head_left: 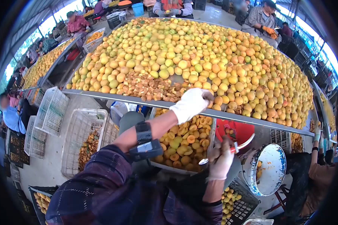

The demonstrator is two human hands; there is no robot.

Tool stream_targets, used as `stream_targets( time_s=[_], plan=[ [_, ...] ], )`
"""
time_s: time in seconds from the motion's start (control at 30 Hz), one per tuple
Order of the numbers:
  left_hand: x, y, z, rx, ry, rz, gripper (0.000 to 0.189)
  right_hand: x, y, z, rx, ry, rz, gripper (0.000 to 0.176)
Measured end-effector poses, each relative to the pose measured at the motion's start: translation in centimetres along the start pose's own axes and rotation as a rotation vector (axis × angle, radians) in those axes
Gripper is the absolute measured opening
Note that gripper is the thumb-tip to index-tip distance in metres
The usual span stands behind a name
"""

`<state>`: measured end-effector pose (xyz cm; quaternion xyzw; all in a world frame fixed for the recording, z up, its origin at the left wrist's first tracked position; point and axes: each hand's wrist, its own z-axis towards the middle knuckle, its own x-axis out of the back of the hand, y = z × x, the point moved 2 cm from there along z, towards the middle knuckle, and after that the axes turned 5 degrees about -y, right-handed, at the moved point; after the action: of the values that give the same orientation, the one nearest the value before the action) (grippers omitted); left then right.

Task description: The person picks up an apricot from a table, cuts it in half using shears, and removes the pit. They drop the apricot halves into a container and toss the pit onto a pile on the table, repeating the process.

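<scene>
My left hand [189, 104], in a white glove with stained fingertips, is at the near edge of the table, beside whole apricots [218, 100]. Its fingers are curled in, and whatever they hold is hidden. Lower down, my right hand [221, 161], also gloved, is closed around a red-handled tool [234, 148] with a shiny metal end; motion blurs it partly. Between my knees a crate of halved apricots [184, 140] sits below the table edge. A pile of brown apricot scraps [150, 87] lies on the table left of my left hand.
The metal table rim [139, 98] runs across in front of me. A red bucket [238, 131] and a paint-stained white bucket [271, 168] stand to the right. White plastic crates [69, 150] are on the floor at left. Other people [264, 22] sit around the tables.
</scene>
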<state>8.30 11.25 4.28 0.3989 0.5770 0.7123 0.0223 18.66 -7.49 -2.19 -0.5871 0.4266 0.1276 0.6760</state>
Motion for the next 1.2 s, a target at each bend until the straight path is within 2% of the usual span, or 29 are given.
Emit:
stream_targets(
  time_s=[0.03,0.07,0.1,0.17,0.2,0.27,0.37,0.43,0.5,0.57,0.6,0.63,0.7,0.73,0.77,0.83,0.93,1.0,1.03,1.07,1.1,1.13,1.2],
  plan=[
    [0.0,-0.2,1.7,0.013,0.011,0.149,0.022,0.3,0.8,-0.3,-0.054,0.057,0.004,0.014],
    [-1.2,-1.5,4.0,-0.086,0.076,0.283,0.023,0.4,1.5,-0.5,-0.115,0.099,-0.01,0.02],
    [-2.2,-1.3,5.2,-0.08,0.067,0.284,0.023,-0.2,1.4,-0.7,-0.133,0.113,-0.036,0.022],
    [-4.2,-0.7,7.2,-0.189,0.068,0.614,0.027,0.3,1.8,-0.6,-0.159,0.146,-0.094,0.025],
    [-5.5,-1.4,8.5,-0.157,0.01,0.677,0.032,0.4,1.6,-0.3,-0.16,0.157,-0.09,0.025],
    [-7.1,-2.4,10.3,-0.131,-0.029,0.699,0.034,0.5,1.0,-0.2,-0.221,0.207,-0.149,0.027],
    [-7.0,-3.1,10.9,-0.06,-0.121,0.757,0.037,0.4,0.4,0.1,-0.174,0.227,-0.225,0.026],
    [-6.0,-2.8,9.7,-0.192,-0.096,0.759,0.036,0.3,0.1,0.4,-0.143,0.219,-0.204,0.025],
    [-4.7,-2.4,8.8,-0.223,-0.028,0.771,0.037,-0.1,-0.6,0.4,-0.106,0.2,-0.194,0.024],
    [-2.8,-1.9,7.6,-0.041,-0.005,0.497,0.038,-0.9,-1.7,0.2,-0.045,0.215,-0.274,0.021],
    [-1.3,0.1,5.6,0.049,-0.031,0.093,0.038,-1.9,-2.7,0.0,-0.008,0.244,-0.311,0.018],
    [-1.2,-0.5,5.1,0.02,-0.012,-0.092,0.037,-1.4,-2.7,0.0,0.008,0.243,-0.341,0.022],
    [-0.8,0.6,1.7,0.048,-0.158,-0.444,0.037,-2.7,-3.7,0.2,0.011,0.173,-0.45,0.033],
    [-0.5,1.1,-0.2,0.009,-0.185,-0.489,0.038,-3.8,-3.8,0.4,0.008,0.171,-0.452,0.033],
    [-0.5,1.7,-2.2,-0.029,-0.212,-0.536,0.039,-5.0,-3.9,0.7,0.018,0.126,-0.512,0.041],
    [-0.9,2.2,-5.1,0.017,-0.239,-0.612,0.044,-6.1,-3.3,1.1,0.025,-0.003,-0.606,0.055],
    [-1.2,2.3,-9.0,-0.03,-0.206,-0.817,0.047,-5.8,-2.0,0.7,0.101,-0.119,-0.691,0.055],
    [-0.2,2.1,-10.8,0.021,-0.231,-0.917,0.047,-7.2,-2.5,-1.0,-0.082,-0.271,-0.324,0.057],
    [0.0,1.9,-11.6,0.073,-0.271,-1.012,0.049,-7.0,-2.1,-1.4,-0.062,-0.285,-0.239,0.061],
    [-0.1,1.9,-12.1,0.031,-0.246,-0.888,0.052,-7.1,-2.1,-1.9,-0.081,-0.34,-0.141,0.065],
    [-0.2,1.8,-12.7,0.03,-0.244,-0.891,0.052,-7.2,-2.2,-2.2,-0.098,-0.394,-0.043,0.068],
    [-0.4,1.8,-13.2,-0.012,-0.263,-0.86,0.058,-7.0,-2.0,-2.1,-0.096,-0.397,-0.047,0.068],
    [-0.5,1.9,-14.0,-0.057,-0.277,-0.833,0.064,-7.2,-1.5,-2.2,-0.137,-0.65,0.008,0.071]
  ],
)
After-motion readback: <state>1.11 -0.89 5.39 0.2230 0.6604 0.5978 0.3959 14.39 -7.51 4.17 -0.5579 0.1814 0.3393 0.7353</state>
